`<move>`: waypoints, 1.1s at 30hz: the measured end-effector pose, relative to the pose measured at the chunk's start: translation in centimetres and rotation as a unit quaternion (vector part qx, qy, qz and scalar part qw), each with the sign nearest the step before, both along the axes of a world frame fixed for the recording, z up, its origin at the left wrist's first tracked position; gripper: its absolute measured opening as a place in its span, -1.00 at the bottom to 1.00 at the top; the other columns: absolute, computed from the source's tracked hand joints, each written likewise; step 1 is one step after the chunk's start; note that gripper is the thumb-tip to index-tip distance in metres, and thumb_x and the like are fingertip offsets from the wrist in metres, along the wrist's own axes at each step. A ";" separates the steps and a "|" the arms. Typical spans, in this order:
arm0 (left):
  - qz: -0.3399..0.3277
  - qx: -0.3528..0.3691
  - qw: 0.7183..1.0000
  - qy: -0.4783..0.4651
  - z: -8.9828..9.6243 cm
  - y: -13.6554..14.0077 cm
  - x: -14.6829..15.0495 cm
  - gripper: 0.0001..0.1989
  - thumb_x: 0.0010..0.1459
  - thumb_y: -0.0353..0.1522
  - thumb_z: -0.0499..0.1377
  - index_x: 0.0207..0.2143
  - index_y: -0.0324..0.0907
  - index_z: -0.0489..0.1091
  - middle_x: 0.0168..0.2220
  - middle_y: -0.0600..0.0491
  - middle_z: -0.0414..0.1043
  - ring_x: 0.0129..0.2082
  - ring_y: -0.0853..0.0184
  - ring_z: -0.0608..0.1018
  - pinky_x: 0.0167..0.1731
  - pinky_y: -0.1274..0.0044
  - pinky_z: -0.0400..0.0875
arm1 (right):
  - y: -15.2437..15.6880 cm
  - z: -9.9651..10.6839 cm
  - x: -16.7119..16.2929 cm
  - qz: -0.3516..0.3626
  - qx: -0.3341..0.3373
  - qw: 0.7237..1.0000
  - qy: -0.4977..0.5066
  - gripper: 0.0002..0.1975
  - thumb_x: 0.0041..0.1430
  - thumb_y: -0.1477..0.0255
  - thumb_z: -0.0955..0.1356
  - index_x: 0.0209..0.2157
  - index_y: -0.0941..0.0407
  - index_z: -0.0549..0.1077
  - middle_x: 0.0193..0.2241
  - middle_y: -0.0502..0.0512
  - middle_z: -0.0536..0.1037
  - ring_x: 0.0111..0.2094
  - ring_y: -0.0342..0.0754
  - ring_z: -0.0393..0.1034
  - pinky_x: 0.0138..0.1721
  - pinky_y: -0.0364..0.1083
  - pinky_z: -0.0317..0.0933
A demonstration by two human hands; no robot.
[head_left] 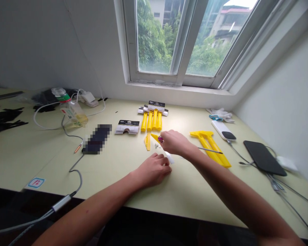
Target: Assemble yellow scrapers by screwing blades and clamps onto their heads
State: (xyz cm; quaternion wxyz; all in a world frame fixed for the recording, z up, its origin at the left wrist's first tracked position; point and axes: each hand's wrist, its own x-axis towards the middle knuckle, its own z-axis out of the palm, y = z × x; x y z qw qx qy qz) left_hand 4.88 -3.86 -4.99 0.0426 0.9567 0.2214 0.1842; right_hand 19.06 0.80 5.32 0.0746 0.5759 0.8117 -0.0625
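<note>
R hand [175, 141] fisted round screwdriver [161, 139]: shiny purplish butt out its L side, thin grey shaft w/ dark tip to its R. L hand [155, 169] half-curled by white pc [170, 157], hold unclear.

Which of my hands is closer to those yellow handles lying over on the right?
Right. Your right hand is just left of the yellow handles; your left hand is farther left, nearer you.

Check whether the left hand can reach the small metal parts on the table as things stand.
Probably yes: the left hand lies close on the near side of the small metal parts, with apparently bare table between; the right hand sits to their right, seemingly clear.
</note>
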 end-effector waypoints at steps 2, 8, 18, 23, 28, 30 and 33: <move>0.002 0.001 1.000 0.000 -0.1 0.0 0.0 -0.87 0.24 -0.39 0.12 -0.32 -0.13 0.48 -0.27 0.04 0.45 -0.26 0.31 0.42 -0.26 0.44 0.26 | 0.9 0.0 -2.1 0.012 0.000 1.000 -0.008 -0.84 0.15 0.42 0.32 -0.27 0.13 0.53 -0.36 0.29 0.59 -0.32 0.07 0.50 -0.42 -0.10 0.16; 0.013 -0.023 1.000 -0.011 -0.2 -0.1 0.1 -0.84 0.26 -0.36 0.11 -0.35 -0.14 0.47 -0.27 0.03 0.45 -0.22 0.27 0.43 -0.17 0.41 0.29 | 1.8 -0.9 -5.7 0.051 -0.007 0.999 -0.012 -0.76 0.19 0.41 0.29 -0.18 0.16 0.53 -0.30 0.34 0.59 -0.26 0.11 0.52 -0.37 -0.07 0.25; -0.017 0.004 1.000 -0.011 -0.2 -0.1 0.1 -0.85 0.23 -0.43 0.11 -0.27 -0.12 0.48 -0.26 0.04 0.46 -0.26 0.30 0.44 -0.29 0.44 0.24 | 2.3 0.0 2.0 0.099 -0.044 0.994 0.012 -0.84 0.11 0.46 0.34 -0.28 0.11 0.55 -0.32 0.16 0.59 -0.27 0.02 0.47 -0.27 -0.08 0.23; 0.007 -0.010 0.999 -0.030 -0.4 0.0 0.3 -0.85 0.27 -0.38 0.11 -0.33 -0.18 0.46 -0.27 0.01 0.46 -0.27 0.29 0.47 -0.29 0.44 0.27 | 2.6 -2.8 4.9 0.153 -0.100 0.978 0.099 -0.38 -0.11 0.44 0.49 0.07 0.06 0.44 0.07 0.12 0.46 0.03 0.05 0.40 -0.01 -0.08 0.25; 0.018 -0.043 0.998 -0.047 0.1 0.0 0.1 -0.84 0.28 -0.39 0.10 -0.32 -0.18 0.46 -0.24 -0.01 0.48 -0.24 0.28 0.48 -0.23 0.43 0.34 | 2.6 -4.0 5.1 0.170 -0.113 0.970 0.130 -0.37 -0.17 0.43 0.50 0.04 0.07 0.44 0.05 0.12 0.45 -0.02 0.06 0.41 -0.05 -0.06 0.28; 0.018 -0.057 0.997 -0.051 0.3 0.1 0.0 -0.82 0.29 -0.38 0.08 -0.32 -0.18 0.47 -0.25 -0.02 0.49 -0.24 0.27 0.48 -0.22 0.42 0.35 | 2.6 -3.8 5.0 0.175 -0.116 0.969 0.127 -0.36 -0.20 0.42 0.50 0.03 0.08 0.44 0.00 0.11 0.46 -0.07 0.05 0.42 -0.10 -0.08 0.28; 0.010 -0.074 0.995 -0.060 0.5 0.2 -0.1 -0.83 0.29 -0.40 0.08 -0.29 -0.18 0.47 -0.25 -0.02 0.49 -0.25 0.27 0.49 -0.23 0.42 0.36 | 2.6 -3.6 4.7 0.177 -0.133 0.968 0.115 -0.29 -0.29 0.34 0.54 0.01 0.08 0.43 -0.05 0.10 0.45 -0.15 0.02 0.42 -0.26 -0.13 0.26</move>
